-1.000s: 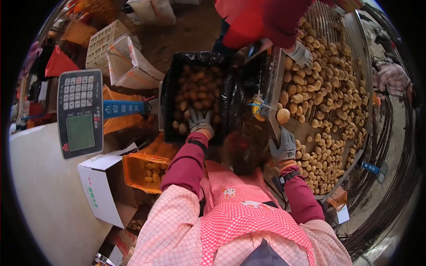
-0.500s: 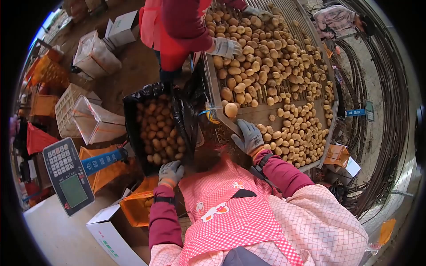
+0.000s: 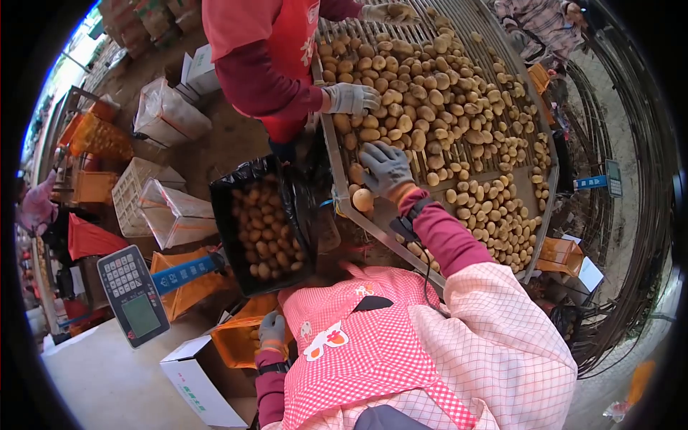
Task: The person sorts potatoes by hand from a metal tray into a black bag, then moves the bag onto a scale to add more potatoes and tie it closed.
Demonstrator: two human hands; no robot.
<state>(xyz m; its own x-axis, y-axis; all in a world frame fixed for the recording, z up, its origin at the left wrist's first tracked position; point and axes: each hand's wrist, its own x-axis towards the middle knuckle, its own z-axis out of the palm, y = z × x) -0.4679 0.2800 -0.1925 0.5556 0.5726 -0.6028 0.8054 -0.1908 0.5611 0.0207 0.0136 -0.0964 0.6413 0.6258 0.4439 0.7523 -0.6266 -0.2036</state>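
Observation:
My right hand (image 3: 387,169), in a grey glove, reaches over the near left corner of the slatted sorting table (image 3: 337,161). Its fingers are stretched out and touch potatoes (image 3: 430,100) there. One larger pale potato (image 3: 363,200) lies by the table's edge, just below this hand. My left hand (image 3: 272,330), also gloved, hangs low beside the orange crate (image 3: 236,335), its fingers loosely extended and nothing visible in them. Between the hands and farther off stands a crate lined with black plastic (image 3: 228,247), partly filled with potatoes (image 3: 266,229).
Across the table's left side, a co-worker in a red apron (image 3: 290,64) has a gloved hand (image 3: 351,98) on the potatoes. A scale display (image 3: 134,297) stands at left, above a white carton (image 3: 197,387). Another person's plaid sleeve (image 3: 541,25) shows at upper right.
My right hand has moved from the table's near edge up and left onto the potatoes. My left hand has dropped from the black-lined crate to beside the orange crate.

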